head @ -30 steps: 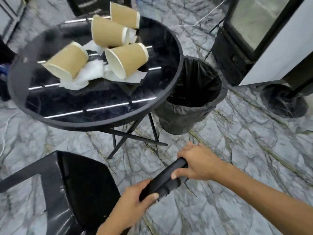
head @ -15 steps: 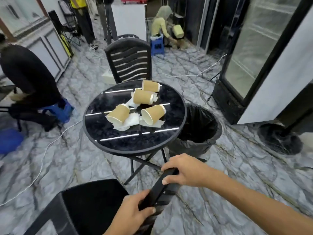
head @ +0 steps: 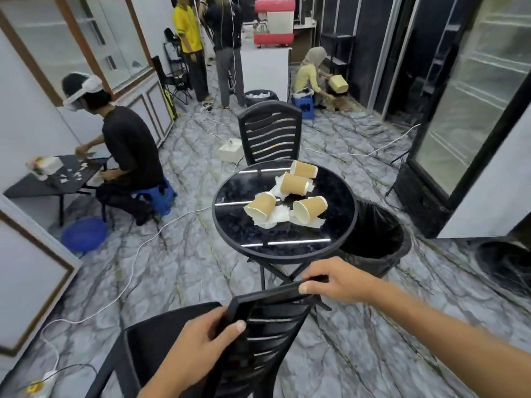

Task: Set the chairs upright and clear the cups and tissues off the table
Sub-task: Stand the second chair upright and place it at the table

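A black slatted chair [head: 267, 334] is right in front of me, its backrest top held by both hands. My left hand [head: 195, 349] grips the left corner of the backrest and my right hand [head: 339, 280] grips the right end of the top rail. Beyond it stands a round black table [head: 244, 234] with several brown paper cups [head: 261, 206] lying on their sides over white tissues [head: 277, 218]. A second black chair [head: 270, 133] stands upright behind the table.
A black-lined bin [head: 376, 239] stands right of the table. Glass-door fridges [head: 465, 110] line the right wall. A person [head: 126, 150] sits at a low table on the left; others stand or crouch at the back. White cables [head: 138, 248] cross the marble floor.
The chair's backrest has risen from near the floor to a nearly upright position, with both hands still on it. My view has lifted and pulled back, showing the whole room.
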Action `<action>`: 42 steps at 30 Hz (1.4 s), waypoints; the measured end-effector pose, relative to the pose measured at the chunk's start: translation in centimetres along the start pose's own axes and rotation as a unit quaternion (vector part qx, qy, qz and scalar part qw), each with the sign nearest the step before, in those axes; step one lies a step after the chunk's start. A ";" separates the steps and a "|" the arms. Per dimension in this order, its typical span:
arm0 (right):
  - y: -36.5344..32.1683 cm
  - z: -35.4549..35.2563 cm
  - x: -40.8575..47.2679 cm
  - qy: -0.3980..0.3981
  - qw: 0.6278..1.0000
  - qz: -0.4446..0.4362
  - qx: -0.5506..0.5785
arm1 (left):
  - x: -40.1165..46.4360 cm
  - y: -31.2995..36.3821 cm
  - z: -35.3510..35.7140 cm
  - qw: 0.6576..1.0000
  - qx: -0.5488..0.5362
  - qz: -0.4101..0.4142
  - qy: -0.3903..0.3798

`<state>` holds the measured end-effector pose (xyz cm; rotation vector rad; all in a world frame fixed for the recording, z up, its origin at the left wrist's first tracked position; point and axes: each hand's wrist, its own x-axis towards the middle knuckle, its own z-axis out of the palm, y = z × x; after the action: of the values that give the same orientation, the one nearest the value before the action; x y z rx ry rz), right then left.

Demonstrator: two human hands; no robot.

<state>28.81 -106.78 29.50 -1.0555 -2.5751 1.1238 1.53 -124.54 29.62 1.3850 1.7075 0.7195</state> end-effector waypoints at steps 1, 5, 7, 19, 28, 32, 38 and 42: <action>-1.3 0.4 0.2 -0.008 1.000 -0.014 -0.014 | -0.1 1.0 -0.4 1.000 0.012 0.008 0.015; -6.0 2.9 1.2 -0.037 0.992 -0.091 -0.076 | -0.8 2.8 -2.0 0.997 0.072 0.032 -0.028; -7.3 3.9 1.3 -0.043 0.990 -0.108 -0.080 | -2.1 2.3 -2.7 0.997 0.053 0.026 -0.039; -6.5 1.8 6.2 -0.092 0.972 -0.147 -0.160 | -8.9 0.1 0.7 0.988 -0.018 0.003 0.157; -6.5 5.2 7.5 -0.073 0.952 -0.282 -0.098 | -14.1 -0.9 1.2 0.974 0.016 0.030 0.224; -5.2 6.3 5.9 -0.123 0.938 -0.306 -0.103 | -16.6 -1.3 2.5 0.972 0.045 -0.003 0.231; -3.8 8.1 1.4 -0.161 0.935 -0.307 -0.073 | -20.0 -2.0 4.6 0.980 0.044 -0.023 0.195; -4.5 10.0 -1.3 -0.157 0.934 -0.309 -0.088 | -22.8 -3.5 6.5 0.975 0.071 -0.045 0.204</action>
<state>23.50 -115.61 25.68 -0.0328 -2.9597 0.9557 7.07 -147.89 28.71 1.3067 2.1635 0.8917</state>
